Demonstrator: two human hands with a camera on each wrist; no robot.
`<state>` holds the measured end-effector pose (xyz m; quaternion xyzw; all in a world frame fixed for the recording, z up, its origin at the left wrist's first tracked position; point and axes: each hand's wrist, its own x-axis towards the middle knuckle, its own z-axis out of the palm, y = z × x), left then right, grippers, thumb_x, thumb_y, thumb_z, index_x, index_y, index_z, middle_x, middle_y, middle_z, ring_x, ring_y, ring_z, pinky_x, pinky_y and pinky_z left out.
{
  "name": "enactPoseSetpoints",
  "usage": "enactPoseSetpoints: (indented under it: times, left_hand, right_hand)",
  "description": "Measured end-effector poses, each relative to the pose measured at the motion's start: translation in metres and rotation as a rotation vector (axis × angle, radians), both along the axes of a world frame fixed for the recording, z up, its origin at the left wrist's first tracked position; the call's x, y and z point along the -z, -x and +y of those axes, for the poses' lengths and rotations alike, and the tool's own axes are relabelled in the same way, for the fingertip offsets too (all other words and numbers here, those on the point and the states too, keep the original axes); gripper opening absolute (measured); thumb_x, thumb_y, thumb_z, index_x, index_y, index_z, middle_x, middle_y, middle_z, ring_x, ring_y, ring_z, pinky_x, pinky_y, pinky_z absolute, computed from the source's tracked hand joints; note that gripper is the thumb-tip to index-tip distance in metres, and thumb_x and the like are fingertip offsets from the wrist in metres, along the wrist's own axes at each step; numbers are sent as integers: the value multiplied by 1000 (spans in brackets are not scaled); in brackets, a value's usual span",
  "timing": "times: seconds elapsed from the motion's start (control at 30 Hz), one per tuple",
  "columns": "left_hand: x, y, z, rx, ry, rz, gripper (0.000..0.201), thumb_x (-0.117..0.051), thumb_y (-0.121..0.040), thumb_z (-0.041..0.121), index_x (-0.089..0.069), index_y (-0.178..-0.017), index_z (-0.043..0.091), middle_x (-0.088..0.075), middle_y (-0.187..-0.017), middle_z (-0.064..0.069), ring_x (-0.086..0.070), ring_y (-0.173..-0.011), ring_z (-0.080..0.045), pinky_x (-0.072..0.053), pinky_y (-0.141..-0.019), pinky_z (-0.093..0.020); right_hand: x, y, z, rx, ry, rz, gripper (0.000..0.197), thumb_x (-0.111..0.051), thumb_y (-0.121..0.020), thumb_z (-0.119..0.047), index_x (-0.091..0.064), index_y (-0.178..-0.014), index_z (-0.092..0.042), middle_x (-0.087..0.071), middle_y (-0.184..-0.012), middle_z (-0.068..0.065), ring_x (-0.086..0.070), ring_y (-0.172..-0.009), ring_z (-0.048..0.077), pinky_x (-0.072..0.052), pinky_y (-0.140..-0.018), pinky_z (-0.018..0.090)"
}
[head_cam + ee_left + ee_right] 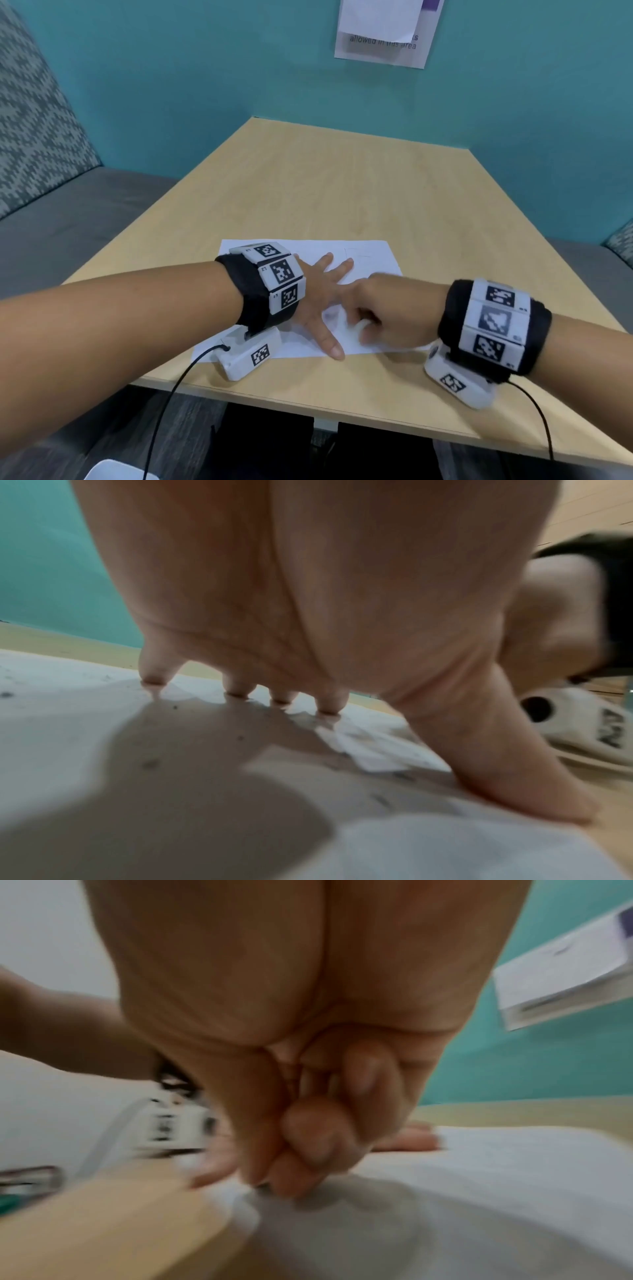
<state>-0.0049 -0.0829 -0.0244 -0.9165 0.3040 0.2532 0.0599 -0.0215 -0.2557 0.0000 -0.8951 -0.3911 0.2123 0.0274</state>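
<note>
Head view puts the sheet of paper [370,253] close to the near edge of the table [342,178], its long axis running left to right across the person. At the sheet's near edge the thumb of the left hand [317,294] presses down. The palm lies flat on the sheet's middle and the straight fingers fan out toward its far edge, so this hand pins the sheet.

The right hand [387,308] reaches over the sheet's right half, knuckles up, fingers curled tight. Thumb and fingertips pinch a small white thing [360,325], probably an eraser, though too little of it shows to be sure. That pinch meets the sheet inside the fork between the left thumb and forefinger, just beside both.

Left wrist view shows the spread fingertips [154,674] planted on the sheet among dark specks. Right wrist view is blurred; the pinched fingertips [287,1183] touch the sheet and hide what they hold.

The worked spot lies left of the right hand and is hemmed in by the left. Strokes probably have to be short, since long ones along the sheet's length would strike the thumb or forefinger.

Beyond the sheet's far edge the table runs to a teal wall bearing a notice [383,34].
</note>
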Motion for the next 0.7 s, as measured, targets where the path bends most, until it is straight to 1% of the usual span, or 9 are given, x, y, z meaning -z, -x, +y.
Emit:
enactPoseSetpoints:
  times: [0.03,0.1,0.2,0.3,0.37,0.43,0.5,0.63,0.7]
  left_hand:
    - [-1,0,-1,0,3,5,108,-66,-72,76,1,-152,51,32,-160,2,26,-148,-33,-1,-112,-73]
    - [-3,0,-1,6,-14,-2,105,-65,-72,76,-1,-152,52,32,-160,1,25,-148,-33,-3,-112,-73]
    - [-4,3,-2,-4,-41,-4,111,-63,-74,77,10,-152,49,33,-160,2,25,-148,-32,-3,-112,-72]
    - [-6,3,-1,-1,-17,12,105,-65,-73,75,2,-152,53,33,-160,2,26,-148,-32,-3,-112,-73]
    - [-6,2,-2,8,1,10,99,-65,-74,75,-6,-151,55,33,-160,1,26,-148,-32,-2,-112,-73]
    - [-6,4,-2,8,-24,-5,105,-64,-75,75,3,-152,51,32,-160,1,25,-148,-33,-2,-113,-72]
    - [-6,4,-2,-3,-34,-12,109,-64,-75,74,8,-153,49,32,-160,0,24,-149,-33,-2,-113,-71]
    - [-7,2,-1,15,8,16,93,-66,-74,74,-15,-150,55,32,-160,0,26,-148,-34,-2,-111,-73]
    - [-6,2,0,10,0,13,96,-66,-74,74,-10,-151,54,32,-160,1,26,-148,-33,-2,-112,-73]
  right_hand:
    - [2,6,1,-23,-4,38,22,-58,-80,-13,-45,-74,-30,-55,-73,-5,-48,-65,12,-41,-61,26]
    - [1,-2,-2,11,0,13,13,-60,-82,-16,-52,-82,-27,-59,-81,-3,-49,-68,11,-40,-65,25]
    - [-5,-18,-9,119,-22,-57,7,-60,-84,-18,-59,-91,-20,-60,-80,-5,-50,-69,11,-39,-67,24]
    - [0,-2,-2,24,0,8,10,-58,-83,-17,-53,-84,-25,-59,-80,-4,-51,-70,13,-39,-64,24]
    - [1,1,0,-6,-7,42,15,-59,-82,-15,-49,-80,-26,-56,-75,-6,-48,-66,9,-37,-62,23]
    - [-4,-14,-4,66,-6,-32,10,-60,-83,-16,-54,-85,-23,-51,-70,-12,-45,-63,2,-35,-65,22]
    - [-6,-21,-7,103,-15,-82,6,-61,-83,-16,-58,-87,-20,-49,-67,-13,-44,-61,2,-35,-63,22]
    - [2,2,3,-11,3,41,21,-59,-81,-15,-46,-73,-29,-54,-70,-6,-50,-66,13,-39,-62,25]
    - [0,-5,0,28,10,15,18,-61,-82,-17,-48,-77,-29,-53,-71,-10,-49,-67,10,-38,-64,24]
